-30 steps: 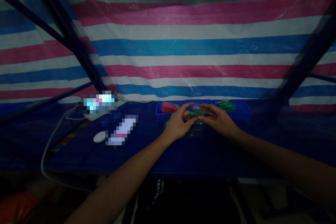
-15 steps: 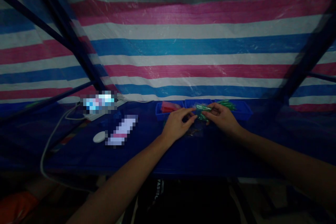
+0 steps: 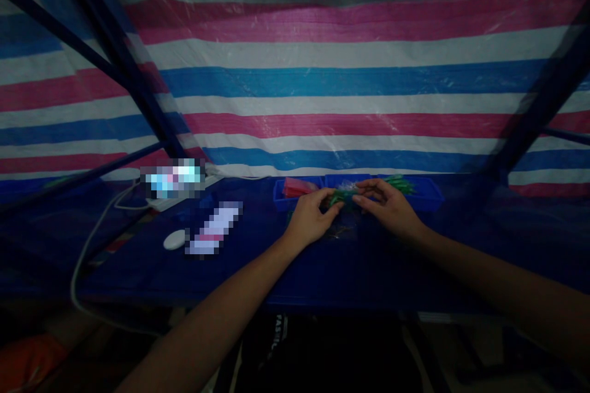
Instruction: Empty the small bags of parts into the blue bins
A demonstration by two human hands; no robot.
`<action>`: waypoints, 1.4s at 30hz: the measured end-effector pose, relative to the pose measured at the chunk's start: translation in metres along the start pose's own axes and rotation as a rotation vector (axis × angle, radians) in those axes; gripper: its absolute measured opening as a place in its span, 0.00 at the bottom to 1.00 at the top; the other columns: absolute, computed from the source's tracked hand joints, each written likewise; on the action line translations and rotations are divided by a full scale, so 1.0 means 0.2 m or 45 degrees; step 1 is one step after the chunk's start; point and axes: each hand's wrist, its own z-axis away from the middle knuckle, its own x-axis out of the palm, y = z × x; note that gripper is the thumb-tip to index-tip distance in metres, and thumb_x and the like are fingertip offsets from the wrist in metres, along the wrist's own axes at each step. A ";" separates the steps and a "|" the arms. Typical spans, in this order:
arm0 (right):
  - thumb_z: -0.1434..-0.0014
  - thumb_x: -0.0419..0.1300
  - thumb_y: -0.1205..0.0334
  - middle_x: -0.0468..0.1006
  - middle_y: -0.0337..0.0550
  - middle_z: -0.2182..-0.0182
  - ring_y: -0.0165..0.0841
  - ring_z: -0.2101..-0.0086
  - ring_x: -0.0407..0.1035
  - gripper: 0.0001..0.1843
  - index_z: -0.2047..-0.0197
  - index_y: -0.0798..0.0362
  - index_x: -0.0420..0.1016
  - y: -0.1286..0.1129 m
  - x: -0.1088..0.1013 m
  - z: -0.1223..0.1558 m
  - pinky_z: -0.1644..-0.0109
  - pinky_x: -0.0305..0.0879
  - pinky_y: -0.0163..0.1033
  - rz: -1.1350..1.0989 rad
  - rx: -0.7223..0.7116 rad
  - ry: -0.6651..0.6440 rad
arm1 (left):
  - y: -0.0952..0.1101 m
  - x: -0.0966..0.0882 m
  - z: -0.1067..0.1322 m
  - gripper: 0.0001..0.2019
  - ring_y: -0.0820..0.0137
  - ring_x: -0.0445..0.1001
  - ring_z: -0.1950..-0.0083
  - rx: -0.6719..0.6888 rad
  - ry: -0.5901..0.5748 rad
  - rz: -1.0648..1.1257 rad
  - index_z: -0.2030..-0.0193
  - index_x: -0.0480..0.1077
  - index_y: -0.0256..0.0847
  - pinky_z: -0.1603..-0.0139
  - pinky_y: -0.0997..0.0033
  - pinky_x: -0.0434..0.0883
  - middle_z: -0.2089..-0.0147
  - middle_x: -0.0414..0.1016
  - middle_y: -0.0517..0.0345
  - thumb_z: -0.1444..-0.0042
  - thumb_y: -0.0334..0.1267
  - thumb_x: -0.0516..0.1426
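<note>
Between my hands is a small clear plastic bag with green contents (image 3: 345,198), held above the blue table. My left hand (image 3: 310,216) pinches its left side with thumb and fingers. At its right side, the thumb and fingers of my right hand (image 3: 386,204) are closed on the edge. What the green contents are is too small and dark to tell. Just below the hands lies another clear bag (image 3: 341,232) on the table. Behind them stand blue bins (image 3: 426,198), one with red packets (image 3: 297,187) and one with green slender pieces (image 3: 400,183).
To the left lie a phone (image 3: 216,228) with a blurred screen, a white oval object (image 3: 175,240) and a power strip (image 3: 161,201) with a lit device (image 3: 173,178). A white cable (image 3: 79,258) hangs over the edge. Striped sheeting (image 3: 332,80) rises behind the table.
The bag between my hands has turned from standing up to lying flatter, its green part now nearer my left fingers. Both hands stay in nearly the same place.
</note>
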 end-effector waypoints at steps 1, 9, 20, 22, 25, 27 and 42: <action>0.46 0.74 0.49 0.82 0.46 0.54 0.38 0.56 0.77 0.25 0.49 0.49 0.76 0.00 0.00 0.00 0.57 0.76 0.41 0.000 -0.001 -0.040 | 0.00 0.01 0.00 0.14 0.65 0.81 0.56 0.002 -0.012 0.066 0.45 0.75 0.41 0.52 0.62 0.78 0.54 0.83 0.53 0.36 0.39 0.61; 0.46 0.74 0.48 0.81 0.40 0.65 0.33 0.70 0.75 0.20 0.58 0.50 0.76 0.04 -0.02 -0.01 0.64 0.74 0.40 0.015 0.055 -0.021 | -0.01 0.01 0.00 0.14 0.65 0.81 0.56 0.076 0.054 -0.013 0.44 0.73 0.41 0.53 0.63 0.79 0.54 0.82 0.52 0.35 0.38 0.61; 0.41 0.69 0.46 0.83 0.45 0.55 0.38 0.57 0.79 0.18 0.53 0.49 0.79 -0.03 0.02 0.02 0.47 0.75 0.48 -0.054 0.024 -0.271 | 0.01 0.00 0.00 0.15 0.64 0.79 0.54 0.124 -0.058 -0.096 0.45 0.75 0.39 0.53 0.63 0.76 0.51 0.81 0.49 0.36 0.43 0.62; 0.41 0.69 0.46 0.83 0.44 0.60 0.35 0.65 0.78 0.18 0.55 0.50 0.79 -0.03 0.01 0.02 0.54 0.76 0.46 -0.029 0.034 -0.207 | 0.01 -0.01 0.00 0.13 0.66 0.78 0.59 0.051 -0.008 -0.098 0.49 0.77 0.39 0.58 0.66 0.74 0.57 0.81 0.52 0.33 0.43 0.59; 0.44 0.72 0.47 0.81 0.43 0.61 0.34 0.66 0.76 0.20 0.55 0.50 0.77 -0.01 -0.01 0.00 0.61 0.75 0.42 -0.009 -0.002 -0.023 | 0.01 -0.01 0.00 0.13 0.68 0.76 0.65 -0.011 0.013 -0.063 0.51 0.78 0.38 0.63 0.69 0.72 0.62 0.81 0.54 0.32 0.45 0.58; 0.47 0.75 0.49 0.81 0.44 0.57 0.36 0.60 0.77 0.23 0.52 0.49 0.77 0.00 -0.02 -0.01 0.60 0.76 0.41 -0.012 -0.024 -0.008 | 0.00 -0.01 0.00 0.14 0.68 0.77 0.64 -0.022 -0.026 0.023 0.50 0.78 0.38 0.64 0.69 0.72 0.61 0.81 0.53 0.33 0.46 0.59; 0.40 0.68 0.56 0.75 0.44 0.51 0.40 0.49 0.73 0.06 0.59 0.44 0.84 0.03 -0.07 -0.03 0.46 0.73 0.47 0.208 -0.325 -0.114 | -0.02 -0.02 -0.02 0.10 0.61 0.76 0.38 0.066 0.054 0.226 0.54 0.79 0.43 0.34 0.53 0.71 0.39 0.78 0.52 0.39 0.28 0.60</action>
